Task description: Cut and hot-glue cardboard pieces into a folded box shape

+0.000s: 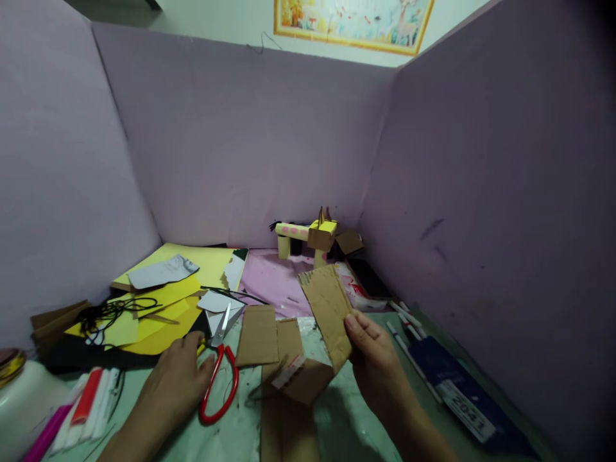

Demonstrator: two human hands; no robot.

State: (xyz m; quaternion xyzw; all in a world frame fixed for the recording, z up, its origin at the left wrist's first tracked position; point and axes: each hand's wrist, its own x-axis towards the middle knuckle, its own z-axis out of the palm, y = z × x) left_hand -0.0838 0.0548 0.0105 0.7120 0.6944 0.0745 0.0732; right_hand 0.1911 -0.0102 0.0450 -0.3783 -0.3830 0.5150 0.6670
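My right hand (378,353) grips a bent piece of brown cardboard (327,308) by its right edge, tilted above the table. A folded flap (303,380) with a printed white label hangs at the lower end of this piece. My left hand (180,375) is low over the table at the left, its fingers curled around a small yellow object (201,348) that I cannot make out fully. Right beside it lie scissors (219,385) with red handles, blades pointing away. Flat cardboard pieces (257,333) lie between the hands, beyond and beneath the held piece.
Yellow and white paper sheets (178,308) with black cord (113,314) cover the back left. Markers (89,398) lie at the front left. A yellow giraffe-like cardboard figure (301,232) stands at the back. A blue packet (457,391) is at right. Purple panels (250,141) enclose the table.
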